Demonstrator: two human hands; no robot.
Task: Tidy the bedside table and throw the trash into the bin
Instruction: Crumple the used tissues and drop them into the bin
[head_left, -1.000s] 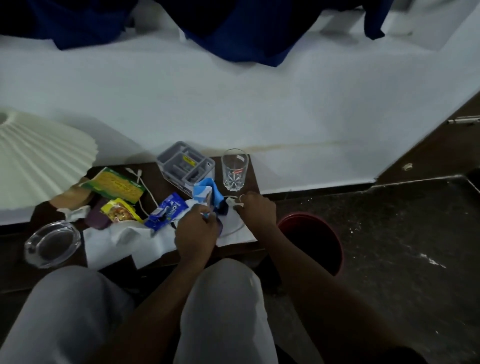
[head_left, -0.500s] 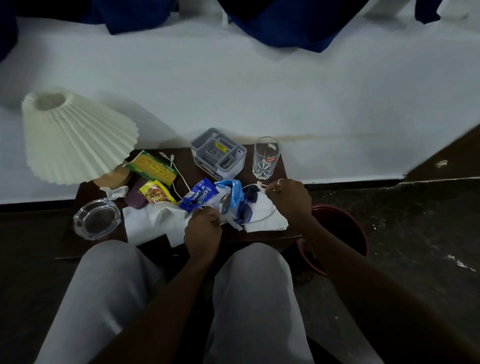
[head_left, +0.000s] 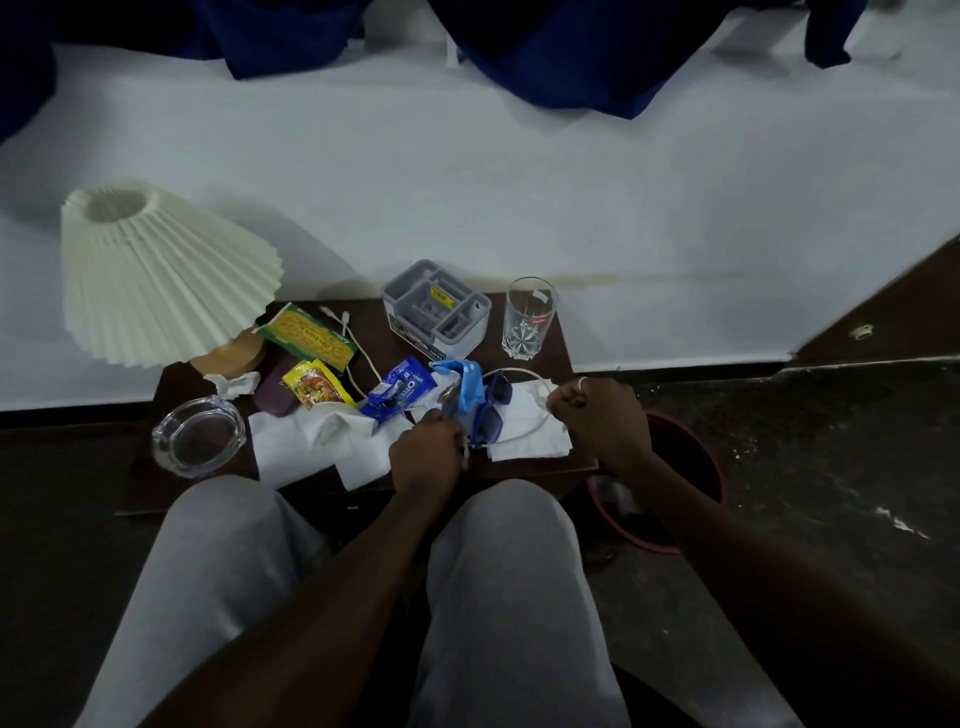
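- While the left hand (head_left: 426, 452) sits curled at the near edge of the bedside table (head_left: 563, 348), its fingers are closed around one end of a thin white cable (head_left: 527, 434); what else it may pinch cannot be told.
- At three o'clock from it, the right hand (head_left: 602, 415) is a closed fist with a ring on one finger, gripping the other end of that cable, which arcs between the two hands over a white tissue (head_left: 524, 441).
- Between the hands lie dark blue sunglasses (head_left: 491, 415) and a light blue wrapper (head_left: 465, 387).
- At eleven o'clock from the left hand lies a blue Oreo packet (head_left: 400, 392), with a yellow snack sachet (head_left: 314, 387) and a green-and-yellow packet (head_left: 309, 330) farther toward ten o'clock.
- Crumpled white tissues (head_left: 306, 447) spread at nine o'clock from the left hand, and beyond them sits a glass ashtray (head_left: 197, 434).
- At the table's far edge stand a grey organiser (head_left: 436, 309) and, just beside it at three o'clock, an upright drinking glass (head_left: 529, 317).
- A pleated cream lamp (head_left: 161, 270) leans at the far left corner.
- On the floor at four o'clock from the table, under the right forearm, stands the red bin (head_left: 691, 467).
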